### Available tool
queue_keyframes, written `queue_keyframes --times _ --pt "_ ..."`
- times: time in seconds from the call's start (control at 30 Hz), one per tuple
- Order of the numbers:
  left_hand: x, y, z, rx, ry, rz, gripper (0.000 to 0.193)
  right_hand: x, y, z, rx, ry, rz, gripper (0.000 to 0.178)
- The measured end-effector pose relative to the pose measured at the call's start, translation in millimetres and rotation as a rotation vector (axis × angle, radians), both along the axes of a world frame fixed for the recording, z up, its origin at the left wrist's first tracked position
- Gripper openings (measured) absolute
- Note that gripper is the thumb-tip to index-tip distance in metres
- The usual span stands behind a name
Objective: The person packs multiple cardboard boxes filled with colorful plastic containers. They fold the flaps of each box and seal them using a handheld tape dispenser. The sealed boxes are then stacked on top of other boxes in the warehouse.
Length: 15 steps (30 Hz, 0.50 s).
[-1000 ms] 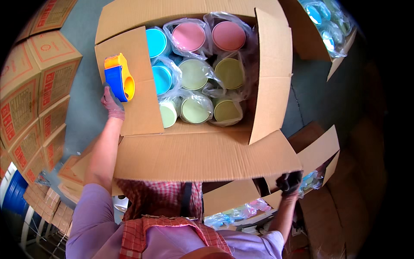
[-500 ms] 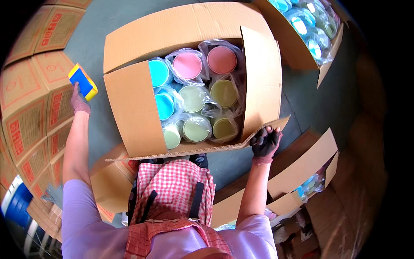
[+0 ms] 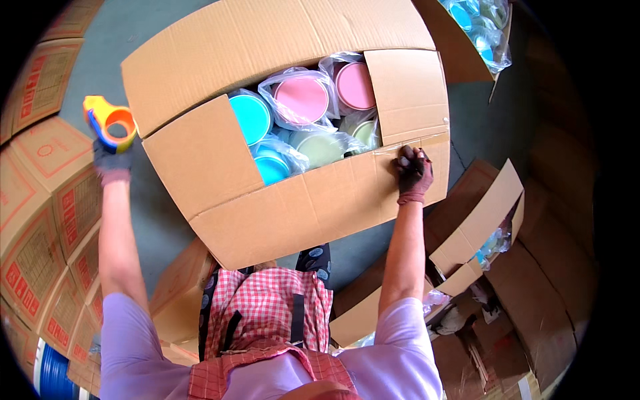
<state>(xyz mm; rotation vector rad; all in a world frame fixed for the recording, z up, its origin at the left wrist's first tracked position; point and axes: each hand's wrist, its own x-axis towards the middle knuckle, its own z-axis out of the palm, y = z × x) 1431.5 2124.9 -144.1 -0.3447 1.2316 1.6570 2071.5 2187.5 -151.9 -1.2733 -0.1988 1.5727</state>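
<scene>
My left hand [image 3: 113, 160], gloved, holds a tape dispenser [image 3: 93, 109] in yellow and blue, its orange core showing, left of a large cardboard carton [image 3: 280, 27]. My right hand [image 3: 415, 175], also gloved, presses with curled fingers at the inner edge of the carton's near flap [image 3: 313, 203], which lies folded inward. The left flap [image 3: 200, 157] and the right flap [image 3: 410, 93] are folded in as well, while the far flap stands out. Between them show round tubs [image 3: 301, 100] with pink, blue and pale green tops, wrapped in clear plastic; the near flap hides others.
Stacked closed cartons [image 3: 53, 153] with red print line the left side. Another open carton [image 3: 460, 40] of plastic-wrapped tubs stands at the far right. Nearer, an open carton [image 3: 480, 220] lies at right, beside loose cardboard. A blue spool-like object [image 3: 53, 370] is at lower left.
The near flap has swung inward over the nearest tubs under my right hand, and the right flap has folded down. The tape dispenser has turned in my left hand, showing its core.
</scene>
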Motion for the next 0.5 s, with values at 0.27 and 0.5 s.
queue_keyframes --times 0.27,0.5 --pt "-8 -58 -15 0.099 0.051 -0.291 0.026 -53 24 34 -0.219 -0.518 0.01 0.011" --pt "-24 -29 35 -0.08 0.248 0.058 0.031 -13 11 23 -0.081 -0.223 0.177 0.024"
